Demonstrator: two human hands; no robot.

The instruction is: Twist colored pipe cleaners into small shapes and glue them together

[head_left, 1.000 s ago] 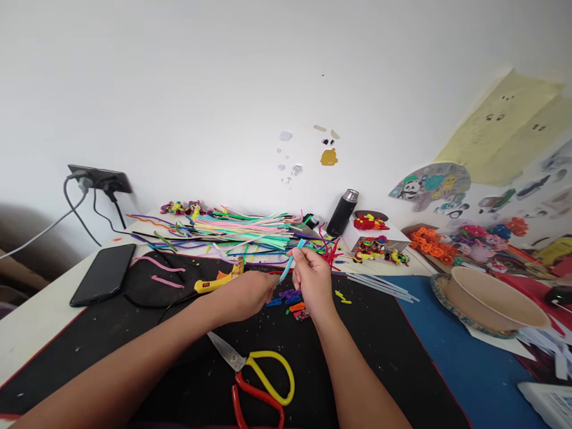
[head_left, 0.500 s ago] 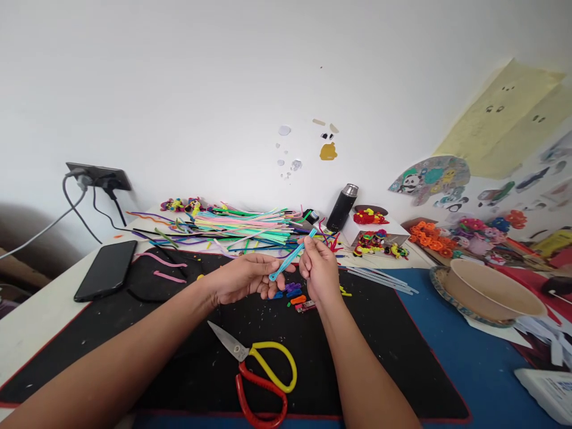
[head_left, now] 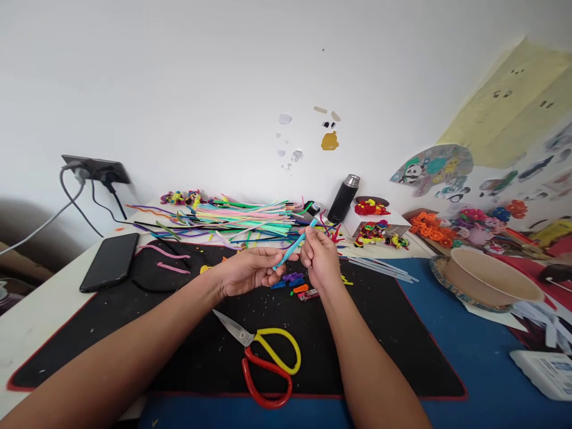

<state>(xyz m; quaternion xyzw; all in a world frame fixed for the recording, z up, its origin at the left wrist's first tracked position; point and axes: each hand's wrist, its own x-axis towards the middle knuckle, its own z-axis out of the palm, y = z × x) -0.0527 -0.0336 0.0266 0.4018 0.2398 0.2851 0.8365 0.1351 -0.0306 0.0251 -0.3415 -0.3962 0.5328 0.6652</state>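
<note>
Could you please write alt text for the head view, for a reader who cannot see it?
A person's left hand and right hand hold a light-blue pipe cleaner above a black mat. Yellow-and-red-handled scissors lie on the mat, nearer the viewer. Beyond the hands, a pile of multicoloured pipe cleaners lies near a white wall.

Craft desk (head_left: 49,313) with pipe cleaners (head_left: 250,220)
</note>
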